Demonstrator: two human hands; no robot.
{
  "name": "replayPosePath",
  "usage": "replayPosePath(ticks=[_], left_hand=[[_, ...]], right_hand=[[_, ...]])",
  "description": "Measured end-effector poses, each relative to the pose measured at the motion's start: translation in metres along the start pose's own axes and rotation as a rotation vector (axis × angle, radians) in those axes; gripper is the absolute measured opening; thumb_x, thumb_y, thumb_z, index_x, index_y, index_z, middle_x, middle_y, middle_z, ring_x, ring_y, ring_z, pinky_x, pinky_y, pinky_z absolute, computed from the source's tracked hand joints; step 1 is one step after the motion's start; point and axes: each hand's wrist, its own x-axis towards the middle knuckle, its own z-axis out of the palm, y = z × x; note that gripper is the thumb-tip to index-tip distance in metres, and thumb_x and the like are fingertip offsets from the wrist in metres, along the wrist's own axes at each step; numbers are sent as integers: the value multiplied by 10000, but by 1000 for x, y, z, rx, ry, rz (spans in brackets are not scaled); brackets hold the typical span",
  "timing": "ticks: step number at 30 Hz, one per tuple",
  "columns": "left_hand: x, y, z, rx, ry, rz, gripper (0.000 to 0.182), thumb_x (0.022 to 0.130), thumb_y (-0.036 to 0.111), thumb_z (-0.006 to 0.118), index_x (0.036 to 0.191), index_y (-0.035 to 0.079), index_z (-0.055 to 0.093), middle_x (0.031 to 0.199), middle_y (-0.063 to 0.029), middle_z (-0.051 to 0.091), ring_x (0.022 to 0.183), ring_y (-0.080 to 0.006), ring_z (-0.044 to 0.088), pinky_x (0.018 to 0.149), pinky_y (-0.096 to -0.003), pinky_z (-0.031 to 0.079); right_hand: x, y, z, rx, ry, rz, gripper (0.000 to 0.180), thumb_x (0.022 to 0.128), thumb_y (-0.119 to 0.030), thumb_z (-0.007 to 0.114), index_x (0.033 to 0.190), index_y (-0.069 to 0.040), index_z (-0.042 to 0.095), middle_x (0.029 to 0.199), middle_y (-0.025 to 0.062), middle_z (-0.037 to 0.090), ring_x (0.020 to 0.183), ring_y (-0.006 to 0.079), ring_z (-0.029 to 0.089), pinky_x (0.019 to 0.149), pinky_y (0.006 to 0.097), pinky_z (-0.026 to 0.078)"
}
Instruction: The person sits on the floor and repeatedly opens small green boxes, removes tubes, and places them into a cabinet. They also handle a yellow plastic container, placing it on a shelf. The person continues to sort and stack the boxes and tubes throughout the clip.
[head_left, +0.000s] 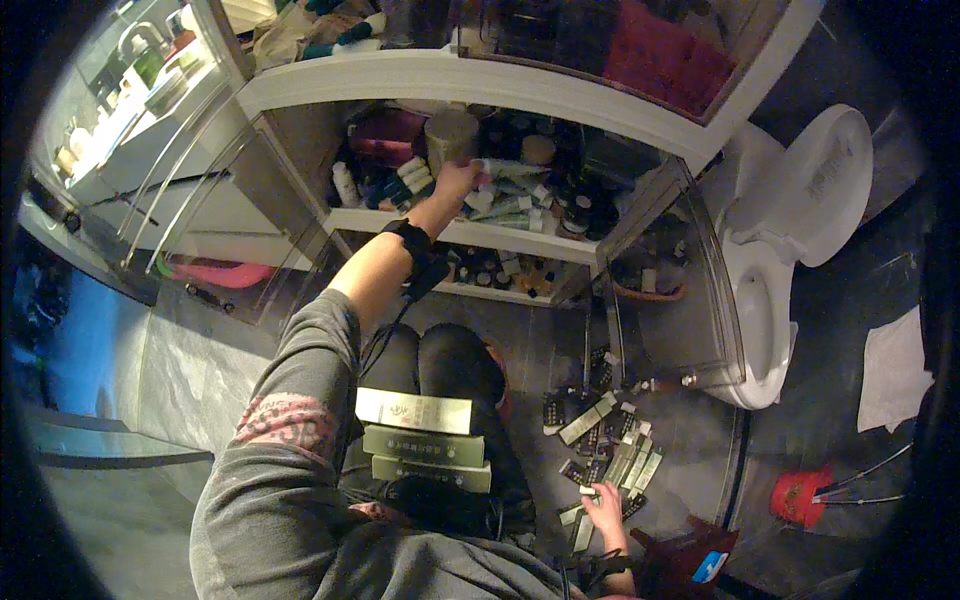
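My left hand (456, 182) reaches into the middle shelf of a cabinet, its fingertips at a group of pale tubes (514, 206). Whether the fingers hold a tube is too blurred to tell. Just behind that hand stands a tall beige canister (450, 139). My right hand (606, 506) is low at the right, over a pile of slim green and white cartons (630, 465) on the floor. A small white end (587, 490) shows at its fingertips; a firm grip is not clear. Three flat boxes, the top one a pale carton (414, 411), lie across my lap.
The cabinet's transparent doors stand open, the right door (667, 300) near a white toilet (761, 322). Small bottles fill the lower shelf (495, 274). A red bucket (801, 496) and a dark red bag (686, 559) are at the right. A lit counter (150, 97) holds bottles.
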Motion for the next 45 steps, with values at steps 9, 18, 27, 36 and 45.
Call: replayPosePath(ticks=[9,18,27,36,45], left_hand=[[-17,-66,8,1209,-381,444,403,788,116,551,1174,2,539,1178,-291,530,1093,-417,511,901,-483,456],[-162,45,-120,626,-510,61,384,906,110,553,1269,-4,498,1195,-107,598,1082,-183,563,943,-309,437],[-394,70,-212,595,-402,-368,506,847,195,650,1297,38,479,1110,-126,617,965,-191,616,849,-306,492],[-393,-25,-194,414,-69,-377,514,897,229,596,1336,27,422,1185,-111,577,1001,-158,565,883,-313,454],[-378,-11,-188,-76,-207,-480,342,883,205,609,1180,41,566,918,31,599,778,-29,507,662,-173,416]], right_hand=[[7,-10,13,9,45,-96,409,714,-267,734,1072,-101,625,1310,209,462,1229,353,421,1022,413,349],[12,-66,-8,89,62,-393,374,781,-199,686,1118,-76,580,1328,187,453,1253,339,412,1035,421,343],[-48,-279,-39,-74,66,-1128,463,726,-156,700,1149,-20,570,1256,160,534,1174,331,491,1002,396,381],[-28,-367,59,-409,49,-1414,625,749,-343,694,1249,-25,496,1270,181,495,1200,326,448,986,414,378],[-24,-401,61,-425,-290,-1158,652,694,-440,710,1213,-100,512,1092,171,622,990,332,611,840,428,480]])
